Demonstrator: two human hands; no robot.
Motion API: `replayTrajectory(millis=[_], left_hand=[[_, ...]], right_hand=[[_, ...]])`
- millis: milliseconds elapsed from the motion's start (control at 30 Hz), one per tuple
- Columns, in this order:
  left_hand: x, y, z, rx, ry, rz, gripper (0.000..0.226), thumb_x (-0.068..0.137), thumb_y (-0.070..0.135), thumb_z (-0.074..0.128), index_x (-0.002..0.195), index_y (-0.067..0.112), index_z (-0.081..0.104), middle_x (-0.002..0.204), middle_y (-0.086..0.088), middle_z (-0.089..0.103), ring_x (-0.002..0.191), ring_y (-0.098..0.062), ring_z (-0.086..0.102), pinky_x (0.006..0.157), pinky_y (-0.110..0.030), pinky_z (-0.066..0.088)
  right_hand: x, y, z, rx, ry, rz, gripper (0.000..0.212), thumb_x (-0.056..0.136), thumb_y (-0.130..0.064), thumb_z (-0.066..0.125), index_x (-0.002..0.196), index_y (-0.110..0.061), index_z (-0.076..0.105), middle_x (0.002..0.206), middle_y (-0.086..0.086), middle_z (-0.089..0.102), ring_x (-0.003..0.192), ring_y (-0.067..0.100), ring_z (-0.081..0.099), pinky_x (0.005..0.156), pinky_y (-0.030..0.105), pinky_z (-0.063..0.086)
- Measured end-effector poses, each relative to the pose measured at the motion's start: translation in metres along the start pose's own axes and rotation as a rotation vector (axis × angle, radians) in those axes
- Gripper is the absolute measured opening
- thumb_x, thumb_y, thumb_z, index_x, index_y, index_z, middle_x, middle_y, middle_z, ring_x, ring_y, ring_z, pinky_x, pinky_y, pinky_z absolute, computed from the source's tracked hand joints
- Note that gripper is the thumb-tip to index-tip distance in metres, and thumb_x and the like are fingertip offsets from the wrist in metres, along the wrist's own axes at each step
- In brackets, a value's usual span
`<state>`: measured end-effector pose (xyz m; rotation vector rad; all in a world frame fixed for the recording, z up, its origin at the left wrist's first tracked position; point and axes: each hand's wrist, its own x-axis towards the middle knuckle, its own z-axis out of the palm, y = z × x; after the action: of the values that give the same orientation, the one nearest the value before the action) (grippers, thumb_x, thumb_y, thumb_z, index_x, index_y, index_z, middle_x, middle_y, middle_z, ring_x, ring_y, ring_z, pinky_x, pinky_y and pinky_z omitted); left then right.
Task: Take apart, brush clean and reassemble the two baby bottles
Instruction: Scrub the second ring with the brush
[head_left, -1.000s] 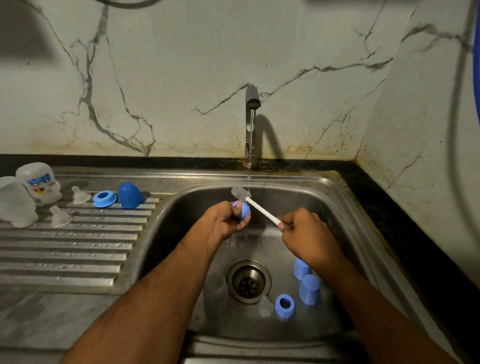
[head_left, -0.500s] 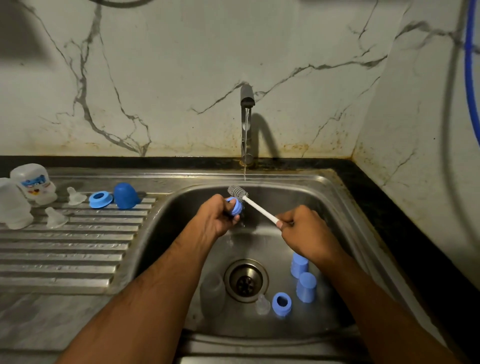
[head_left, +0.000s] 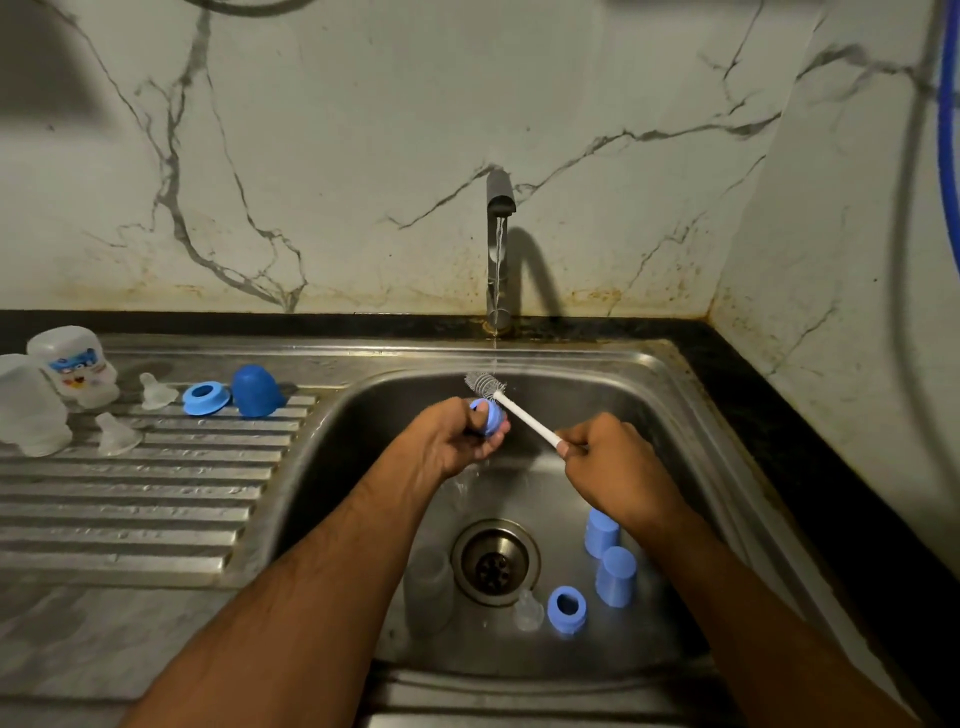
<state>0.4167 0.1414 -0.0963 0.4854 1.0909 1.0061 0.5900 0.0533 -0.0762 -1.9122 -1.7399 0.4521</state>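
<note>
Under the running tap (head_left: 500, 208), left hand (head_left: 453, 441) grips a blue bottle part (head_left: 489, 415) (exact piece unclear); right hand (head_left: 613, 462) clamps the brush (head_left: 511, 408), bristles just beside the part, above the sink (head_left: 691, 457) drain.

Left hand (head_left: 451, 441) gripping blue cap (head_left: 490, 417), right hand (head_left: 613, 465) holding brush (head_left: 511, 408), tap (head_left: 498, 244) running

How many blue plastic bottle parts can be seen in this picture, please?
6. A blue screw ring and blue domed cap lie on the steel drainboard; the left hand holds one blue part; two blue caps and another blue ring sit in the basin. More may be hidden.
</note>
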Motion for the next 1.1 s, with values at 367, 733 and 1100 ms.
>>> replayTrajectory(millis=[367, 733, 1100], left_hand=[[-0.002, 0.006, -0.004, 0.175, -0.048, 0.031, 0.029, 0.101, -0.003, 0.033, 0.090, 0.001, 0.059, 0.085, -0.016, 0.060, 0.070, -0.022, 0.055, 0.065, -0.027, 0.043], [0.006, 0.009, -0.012, -0.321, 0.127, 0.069, 0.023, 0.099, -0.003, 0.040, 0.088, 0.009, 0.057, 0.103, -0.014, 0.057, 0.088, -0.027, 0.058, 0.068, -0.030, 0.058], [0.008, 0.010, -0.009, -0.123, 0.176, 0.082, 0.036, 0.096, -0.017, 0.025, 0.082, 0.002, 0.052, 0.085, -0.019, 0.053, 0.074, -0.028, 0.052, 0.061, -0.033, 0.051]], right_hand=[[0.004, 0.004, -0.002, 0.029, 0.010, 0.004, 0.023, 0.098, -0.031, 0.062, 0.113, -0.020, 0.075, 0.089, 0.000, 0.069, 0.084, 0.018, 0.063, 0.080, 0.028, 0.050], [0.001, 0.009, -0.001, 0.049, -0.062, -0.018, 0.020, 0.097, -0.033, 0.064, 0.111, -0.026, 0.077, 0.078, -0.005, 0.067, 0.080, 0.018, 0.069, 0.082, 0.034, 0.058], [0.006, 0.014, 0.001, 0.056, -0.077, 0.010, 0.019, 0.096, -0.032, 0.064, 0.109, -0.024, 0.077, 0.069, -0.008, 0.062, 0.074, 0.017, 0.064, 0.073, 0.031, 0.054]])
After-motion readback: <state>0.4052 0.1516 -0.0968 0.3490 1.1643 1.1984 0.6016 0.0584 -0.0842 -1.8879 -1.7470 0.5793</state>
